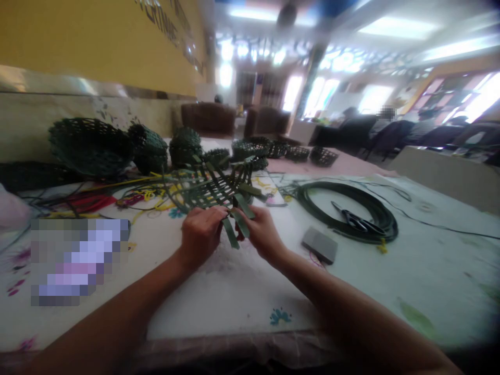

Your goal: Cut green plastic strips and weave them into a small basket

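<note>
A half-woven mat of dark green flat strips [211, 187] lies on the white cloth-covered table [242, 291], its loose ends fanning out toward me. My left hand [201, 232] is closed on the near edge of the weave, fingers pinching the strips. My right hand [262, 232] is closed on a few loose green strip ends [239, 221] at the same edge. Both hands nearly touch each other.
Several finished green woven baskets [91, 146] stand along the back of the table. A coil of green strip [347, 211] with scissors [357, 220] lying on it is at the right, beside a small grey block [320, 245]. Red and yellow cords [97, 200] lie at left.
</note>
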The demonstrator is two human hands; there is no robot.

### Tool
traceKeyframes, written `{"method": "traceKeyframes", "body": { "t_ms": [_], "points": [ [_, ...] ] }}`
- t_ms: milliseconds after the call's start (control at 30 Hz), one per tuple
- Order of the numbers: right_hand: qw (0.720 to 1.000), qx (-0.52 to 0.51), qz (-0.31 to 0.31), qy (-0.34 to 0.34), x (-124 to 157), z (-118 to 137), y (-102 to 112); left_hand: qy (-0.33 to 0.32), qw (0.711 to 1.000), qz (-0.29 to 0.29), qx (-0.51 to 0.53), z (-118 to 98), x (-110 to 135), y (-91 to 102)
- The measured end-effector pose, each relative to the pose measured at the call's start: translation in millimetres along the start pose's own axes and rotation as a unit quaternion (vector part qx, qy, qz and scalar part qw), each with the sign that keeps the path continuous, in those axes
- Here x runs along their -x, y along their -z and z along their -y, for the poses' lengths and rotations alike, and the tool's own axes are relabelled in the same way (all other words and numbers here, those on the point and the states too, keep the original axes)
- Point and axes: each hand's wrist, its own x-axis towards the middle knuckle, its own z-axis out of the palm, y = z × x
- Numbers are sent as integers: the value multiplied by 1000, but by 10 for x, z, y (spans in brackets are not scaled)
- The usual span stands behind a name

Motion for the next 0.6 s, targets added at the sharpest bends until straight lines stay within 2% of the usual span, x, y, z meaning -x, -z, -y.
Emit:
{"method": "traceKeyframes", "body": {
  "t_ms": [167,267,433,600],
  "points": [
    [994,-60,7,-94,-19,133,19,-53,998,-10,-19,28,12,-8],
    [991,-77,20,-107,-34,152,31,-59,998,-2,-28,32,11,-9],
    [997,-53,14,-57,-52,23,18,-52,998,0,-26,36,6,-14],
    [1000,-4,-14,14,-49,-139,-23,-2,1000,10,1,35,4,-22]
  ]
}}
